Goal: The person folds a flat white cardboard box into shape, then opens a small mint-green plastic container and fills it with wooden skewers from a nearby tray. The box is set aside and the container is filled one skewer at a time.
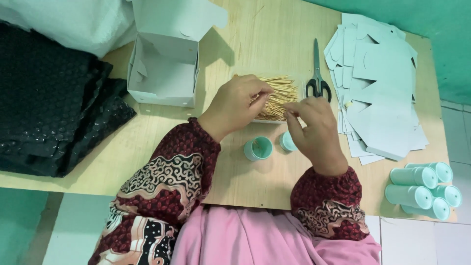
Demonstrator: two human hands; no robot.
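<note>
A heap of thin wooden toothpicks [277, 88] lies in a shallow tray at the middle of the wooden table [260, 34]. My left hand [233, 105] rests on the heap's left side, fingers curled around several sticks. My right hand [314, 130] pinches a few toothpicks at the heap's right edge. Below the hands stands a small mint-green open container [258, 148]. Its round mint lid [287, 142] lies beside it, partly hidden by my right hand.
An open white cardboard box [164, 68] stands at the back left, next to black bubble wrap [49, 108]. Black-handled scissors [318, 81] lie right of the heap. A stack of flat pale-blue box blanks [380, 83] fills the right side. Several closed mint containers [424, 189] lie at the front right corner.
</note>
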